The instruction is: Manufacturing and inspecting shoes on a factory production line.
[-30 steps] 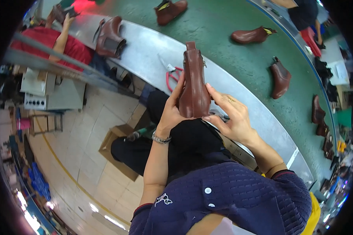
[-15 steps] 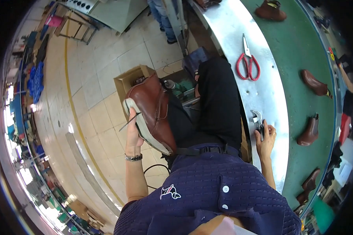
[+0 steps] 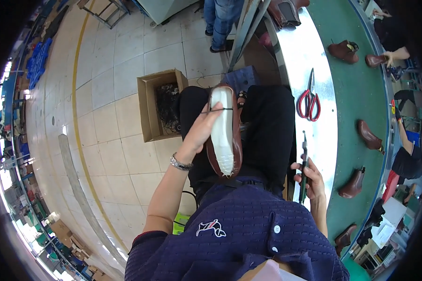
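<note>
My left hand (image 3: 200, 131) is closed around the side of a brown leather boot (image 3: 226, 136), held bottom up above my lap. Its pale underside faces me, with the leather edge folded in around it. A thin black cord (image 3: 224, 109) crosses the underside near my fingers. Beside the metal bench on the right, my right hand (image 3: 316, 181) grips lasting pincers (image 3: 305, 171) by their dark handles. Their narrow metal tip points away from me, and the jaws are seen edge-on. Red-handled scissors (image 3: 311, 83) lie on the bench beyond them.
The shiny metal bench (image 3: 324, 56) runs along my right, beside a green belt (image 3: 361, 110) carrying several brown boots. Another boot (image 3: 286, 13) sits at the bench's far end. An open cardboard box (image 3: 148, 110) holding black strands stands on the floor. Other people are near the belt and ahead.
My left hand has brought the boot rightward over my lap and turned its underside up. My right hand has lifted the pincers off the bench and drawn them nearer. The view has shifted.
</note>
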The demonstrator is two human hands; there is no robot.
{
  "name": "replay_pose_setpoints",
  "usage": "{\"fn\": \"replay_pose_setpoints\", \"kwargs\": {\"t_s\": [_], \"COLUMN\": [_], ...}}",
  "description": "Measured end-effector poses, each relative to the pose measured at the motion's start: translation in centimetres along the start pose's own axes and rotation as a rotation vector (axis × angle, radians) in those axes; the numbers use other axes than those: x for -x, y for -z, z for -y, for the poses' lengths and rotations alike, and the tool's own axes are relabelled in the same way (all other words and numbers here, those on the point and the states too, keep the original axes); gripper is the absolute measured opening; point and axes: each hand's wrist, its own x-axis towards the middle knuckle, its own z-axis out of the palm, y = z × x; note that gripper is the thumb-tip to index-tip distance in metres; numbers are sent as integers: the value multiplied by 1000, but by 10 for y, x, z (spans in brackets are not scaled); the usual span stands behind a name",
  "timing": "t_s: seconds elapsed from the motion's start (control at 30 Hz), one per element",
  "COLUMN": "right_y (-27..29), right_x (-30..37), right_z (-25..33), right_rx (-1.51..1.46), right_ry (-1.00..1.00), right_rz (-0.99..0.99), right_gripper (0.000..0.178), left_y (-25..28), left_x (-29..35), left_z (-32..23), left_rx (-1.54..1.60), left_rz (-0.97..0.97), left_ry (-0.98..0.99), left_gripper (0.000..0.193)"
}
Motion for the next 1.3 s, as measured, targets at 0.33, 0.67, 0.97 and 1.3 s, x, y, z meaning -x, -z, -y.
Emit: {"fn": "replay_pose_setpoints", "kwargs": {"t_s": [0.33, 0.67, 0.97, 1.3], "right_y": [-162, -185, -187, -206], "right_x": [-65, -87, -83, -94], "right_z": [75, 83, 94, 81], "right_rx": [468, 709, 1047, 1476], "right_ry": [-33, 21, 150, 865], "right_rz": [483, 519, 430, 78], "right_gripper": [71, 61, 59, 66], "left_y": [-6, 5, 6, 8], "left_x": [-4, -29, -31, -20], "left_z": [-12, -29, -27, -35], "left_rx": [-459, 126, -280, -552], "left_rz": [-278, -49, -161, -136], "left_ry": [-525, -223, -250, -501], "left_gripper": [56, 41, 37, 36]}}
